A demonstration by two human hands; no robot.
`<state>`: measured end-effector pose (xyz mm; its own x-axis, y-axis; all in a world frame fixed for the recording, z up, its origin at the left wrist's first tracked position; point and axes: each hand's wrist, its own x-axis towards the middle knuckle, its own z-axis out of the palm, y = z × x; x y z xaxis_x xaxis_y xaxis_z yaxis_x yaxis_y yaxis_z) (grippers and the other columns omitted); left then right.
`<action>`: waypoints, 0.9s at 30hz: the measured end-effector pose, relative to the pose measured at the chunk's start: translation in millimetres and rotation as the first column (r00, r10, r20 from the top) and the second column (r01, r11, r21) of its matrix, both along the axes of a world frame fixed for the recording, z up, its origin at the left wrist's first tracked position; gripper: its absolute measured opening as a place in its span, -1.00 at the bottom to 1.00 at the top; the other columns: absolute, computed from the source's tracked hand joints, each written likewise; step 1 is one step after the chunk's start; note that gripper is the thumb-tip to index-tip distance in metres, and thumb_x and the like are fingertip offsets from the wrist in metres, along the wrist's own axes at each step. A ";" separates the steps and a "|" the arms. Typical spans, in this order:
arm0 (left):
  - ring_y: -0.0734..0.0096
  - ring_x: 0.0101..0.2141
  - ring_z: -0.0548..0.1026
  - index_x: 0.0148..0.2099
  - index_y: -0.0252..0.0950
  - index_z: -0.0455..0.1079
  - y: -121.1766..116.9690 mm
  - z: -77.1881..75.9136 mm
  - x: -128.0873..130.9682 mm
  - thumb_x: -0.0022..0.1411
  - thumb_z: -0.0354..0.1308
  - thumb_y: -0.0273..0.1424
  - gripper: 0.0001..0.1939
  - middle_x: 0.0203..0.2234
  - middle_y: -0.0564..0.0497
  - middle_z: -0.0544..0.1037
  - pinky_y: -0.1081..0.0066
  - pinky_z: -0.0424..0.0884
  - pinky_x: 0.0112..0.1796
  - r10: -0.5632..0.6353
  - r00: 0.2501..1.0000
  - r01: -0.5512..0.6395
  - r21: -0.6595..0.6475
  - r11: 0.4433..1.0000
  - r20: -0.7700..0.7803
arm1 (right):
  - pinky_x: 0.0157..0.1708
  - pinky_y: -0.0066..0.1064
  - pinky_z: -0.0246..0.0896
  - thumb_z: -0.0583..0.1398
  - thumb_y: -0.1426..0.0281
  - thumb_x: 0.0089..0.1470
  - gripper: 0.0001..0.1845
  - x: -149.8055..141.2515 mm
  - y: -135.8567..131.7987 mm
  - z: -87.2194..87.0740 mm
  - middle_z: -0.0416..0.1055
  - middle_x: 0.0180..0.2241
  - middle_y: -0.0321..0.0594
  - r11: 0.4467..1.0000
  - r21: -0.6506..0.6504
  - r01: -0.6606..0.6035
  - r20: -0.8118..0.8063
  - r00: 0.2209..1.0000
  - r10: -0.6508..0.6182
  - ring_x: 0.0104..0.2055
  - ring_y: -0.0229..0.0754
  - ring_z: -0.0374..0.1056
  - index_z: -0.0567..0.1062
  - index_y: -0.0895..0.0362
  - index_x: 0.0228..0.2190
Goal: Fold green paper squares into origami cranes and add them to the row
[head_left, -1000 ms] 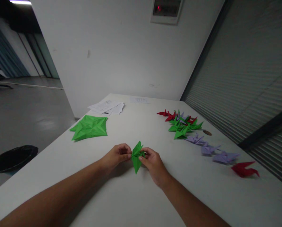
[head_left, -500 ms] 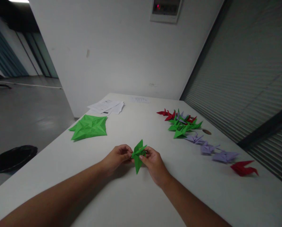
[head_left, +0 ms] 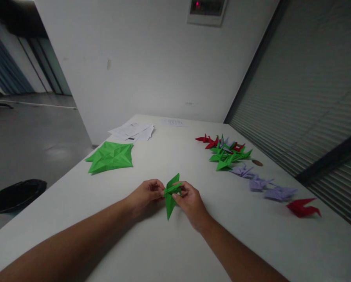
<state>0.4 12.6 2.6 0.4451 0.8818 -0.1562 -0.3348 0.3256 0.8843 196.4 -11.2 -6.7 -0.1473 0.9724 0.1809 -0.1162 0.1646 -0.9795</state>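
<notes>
A green origami crane (head_left: 170,199) is between my two hands, a little above the white table (head_left: 152,250). Its wings point away from me and toward me. My left hand (head_left: 147,196) pinches its left end between thumb and fingers. From the other side my right hand (head_left: 191,201) is closed on the crane's right part, thumb in front and fingers behind. The fingers hide some of the folds at both ends.
Creased green paper sheets (head_left: 112,157) lie at the left, with printed papers (head_left: 132,131) behind them. Red, green and purple cranes (head_left: 227,154) are heaped at the right; purple cranes (head_left: 279,193) and a red crane (head_left: 303,207) trail nearer. A black bin (head_left: 17,196) stands left of the table.
The crane's wings have spread a little wider and tilted, the near tip shifting slightly left and toward me. Both hands stay in nearly the same place.
</notes>
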 end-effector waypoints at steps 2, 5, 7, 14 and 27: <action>0.41 -0.37 0.56 -0.32 -0.36 0.47 -0.8 1.9 -1.2 -0.07 0.59 -0.38 -0.62 -0.42 -0.02 0.59 0.41 0.44 -0.26 -0.030 0.999 0.031 -0.045 0.999 0.022 | -0.24 -0.33 0.45 0.37 0.31 0.02 -0.73 0.6 -0.3 -0.8 0.55 -0.28 -0.23 1.000 0.008 0.002 0.009 1.000 -0.002 -0.25 -0.14 0.49 0.51 0.08 -0.22; 0.37 -0.35 0.58 -0.28 -0.35 0.46 -1.9 3.1 -3.0 -0.03 0.57 -0.39 -0.64 -0.40 -0.03 0.60 0.36 0.49 -0.23 -0.089 0.994 0.095 -0.109 0.990 0.058 | -0.35 -0.38 0.44 0.38 0.32 0.00 -0.68 1.2 -1.2 -2.5 0.53 -0.34 -0.28 1.000 -0.010 0.000 0.020 1.000 0.000 -0.34 -0.17 0.49 0.48 0.06 -0.17; 0.34 -0.32 0.60 -0.25 -0.34 0.47 -2.1 3.1 -3.9 0.00 0.56 -0.37 -0.64 -0.38 -0.04 0.60 0.33 0.50 -0.20 -0.113 0.990 0.123 -0.128 0.984 0.079 | -0.36 -0.38 0.43 0.37 0.33 0.00 -0.66 1.4 -2.1 -3.1 0.53 -0.35 -0.30 1.000 -0.019 -0.007 0.016 1.000 0.007 -0.36 -0.18 0.49 0.47 0.04 -0.15; 0.41 -0.35 0.58 -0.25 -0.35 0.47 -1.8 2.3 -4.2 -0.03 0.58 -0.43 -0.63 -0.40 0.00 0.57 0.37 0.51 -0.22 -0.104 0.985 0.118 -0.102 0.988 0.136 | -0.32 -0.39 0.43 0.36 0.38 0.03 -0.66 2.4 -6.0 0.1 0.55 -0.28 -0.28 0.998 0.040 -0.039 0.051 0.998 0.037 -0.32 -0.19 0.51 0.48 0.04 -0.12; 0.41 -0.35 0.57 -0.24 -0.34 0.46 -1.6 -1.8 -5.4 -0.04 0.58 -0.48 -0.62 -0.38 0.02 0.57 0.37 0.50 -0.25 -0.143 0.982 0.157 -0.105 0.982 0.126 | -0.20 -0.34 0.47 0.34 0.51 -0.02 -0.65 3.2 -8.7 3.9 0.45 -0.17 -0.23 0.978 0.205 -0.036 0.123 0.992 0.011 -0.19 -0.16 0.46 0.54 0.04 -0.15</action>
